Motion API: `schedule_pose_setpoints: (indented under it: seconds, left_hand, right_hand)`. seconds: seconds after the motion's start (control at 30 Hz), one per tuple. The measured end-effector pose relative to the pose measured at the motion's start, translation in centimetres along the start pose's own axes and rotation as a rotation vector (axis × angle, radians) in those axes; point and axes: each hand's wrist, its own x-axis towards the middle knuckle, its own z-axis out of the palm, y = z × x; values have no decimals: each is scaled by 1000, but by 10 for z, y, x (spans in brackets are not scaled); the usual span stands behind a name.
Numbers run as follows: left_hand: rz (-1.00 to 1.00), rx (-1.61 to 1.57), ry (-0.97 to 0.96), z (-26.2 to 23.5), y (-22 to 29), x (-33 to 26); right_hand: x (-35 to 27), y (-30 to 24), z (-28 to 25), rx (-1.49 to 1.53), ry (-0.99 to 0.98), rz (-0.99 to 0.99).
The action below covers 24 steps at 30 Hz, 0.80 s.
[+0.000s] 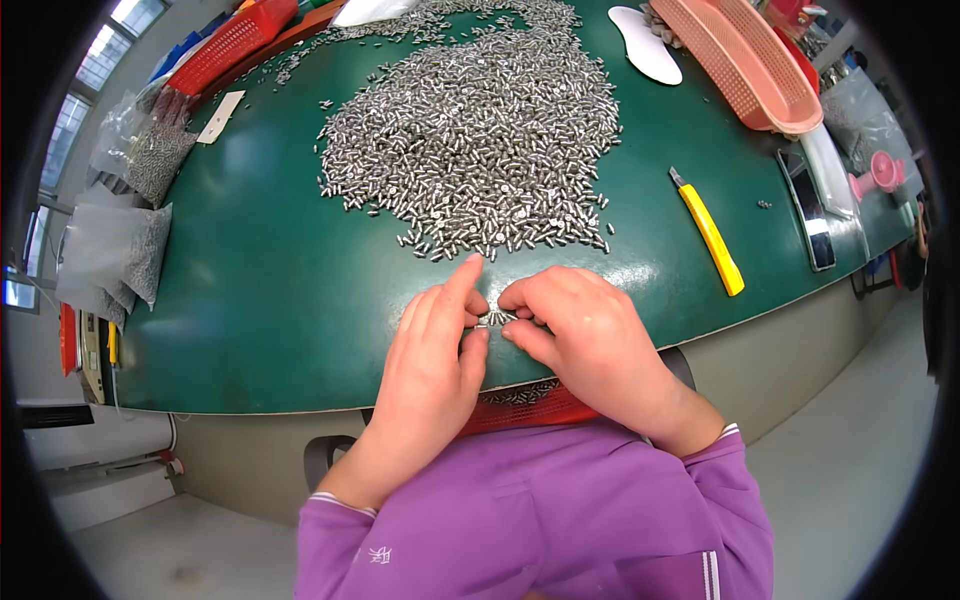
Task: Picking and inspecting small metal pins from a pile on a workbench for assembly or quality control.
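Note:
Small silver metal parts, short and pin-like with narrowed ends, lie in a wide pile (480, 130) on the green table (250, 300). Close to the near edge, both my hands meet over a small cluster of the same metal parts (497, 317). My left hand (432, 340) has its index finger stretched toward the pile, while its thumb and other fingertips close in on the cluster. From the right, my right hand (585, 320) curls thumb and fingers around the cluster's other side. The fingers partly hide how many parts are held.
A yellow utility knife (712, 235) lies to the right, blade exposed, near a phone (808, 210). A pink basket (745, 65) and white insole-shaped piece (645, 45) are at far right. Filled plastic bags (110, 245) line the left; a red tray (530, 408) of parts sits below the edge.

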Motion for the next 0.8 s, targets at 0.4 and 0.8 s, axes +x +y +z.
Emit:
schedule_pose_setpoints:
  seconds: [0.4,0.8]
  left_hand:
    - [-13,-22,-10,-3,-3,1]
    - [2,-35,24,1,-2,4]
  right_hand:
    - [0,1,0,3,-21,-17]
    - [2,0,3,-22,-12,-17]
